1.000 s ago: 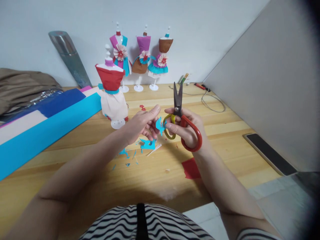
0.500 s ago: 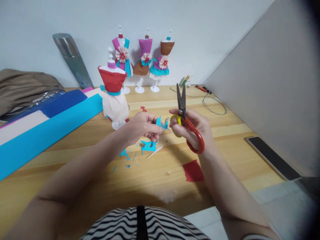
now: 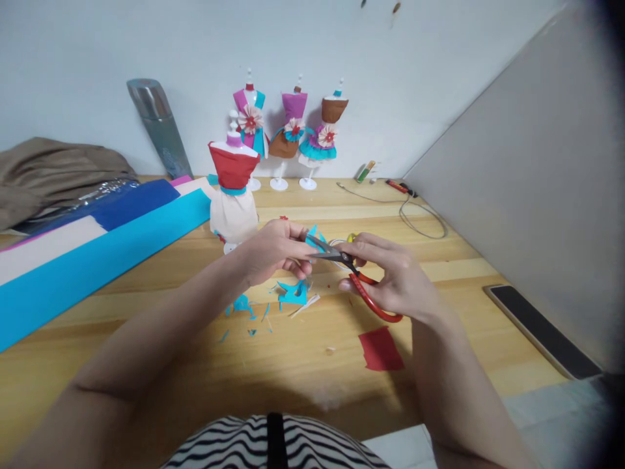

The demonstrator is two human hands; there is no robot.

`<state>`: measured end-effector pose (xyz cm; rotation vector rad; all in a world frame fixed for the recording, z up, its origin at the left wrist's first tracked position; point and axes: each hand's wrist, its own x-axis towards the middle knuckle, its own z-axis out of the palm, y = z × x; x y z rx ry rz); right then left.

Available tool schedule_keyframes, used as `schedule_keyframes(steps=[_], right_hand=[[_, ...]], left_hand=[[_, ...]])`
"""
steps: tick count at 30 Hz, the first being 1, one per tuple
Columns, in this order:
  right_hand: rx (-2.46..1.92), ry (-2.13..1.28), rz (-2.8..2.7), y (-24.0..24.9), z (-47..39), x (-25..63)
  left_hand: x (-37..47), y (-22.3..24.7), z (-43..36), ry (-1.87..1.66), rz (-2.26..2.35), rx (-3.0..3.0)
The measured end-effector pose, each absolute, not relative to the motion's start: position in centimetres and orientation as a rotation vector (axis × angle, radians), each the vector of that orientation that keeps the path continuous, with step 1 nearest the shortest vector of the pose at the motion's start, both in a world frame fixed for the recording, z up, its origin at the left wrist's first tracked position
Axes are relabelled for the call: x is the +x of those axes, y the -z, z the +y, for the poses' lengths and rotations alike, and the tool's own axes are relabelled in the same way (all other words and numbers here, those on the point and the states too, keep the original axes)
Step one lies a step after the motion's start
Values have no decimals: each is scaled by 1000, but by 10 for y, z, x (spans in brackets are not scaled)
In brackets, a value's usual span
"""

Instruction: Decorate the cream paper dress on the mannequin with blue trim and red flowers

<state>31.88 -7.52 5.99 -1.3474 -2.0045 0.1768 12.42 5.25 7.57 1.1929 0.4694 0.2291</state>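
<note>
While pinching a small blue piece (image 3: 312,230) in the left hand (image 3: 273,251), above the table (image 3: 195,365), could bend or tear it by squeezing unevenly; farther right, gripping the scissors (image 3: 346,258) in the right hand (image 3: 393,267) with blades parted, could nick a left fingertip by closing too near.

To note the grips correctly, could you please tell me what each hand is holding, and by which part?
The left hand pinches the small blue cutout at its edge; the right hand holds the scissors by their red and yellow handles.
</note>
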Motion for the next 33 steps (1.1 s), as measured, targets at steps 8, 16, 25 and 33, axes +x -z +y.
schedule_keyframes(steps=[8,16,25,33], right_hand=[[-1398,-210,-1950,-60,-76,323],[-1396,-186,-1954,-58,-76,323],[-1411,-190,-1951,-58,-75,321],[-1388,-138,-1949,-58,-74,320]], left_hand=[[123,-76,55,-213,450,1222],[123,-75,55,-202,439,1230],[123,-76,55,-200,432,1227],[123,-73,56,-196,399,1196]])
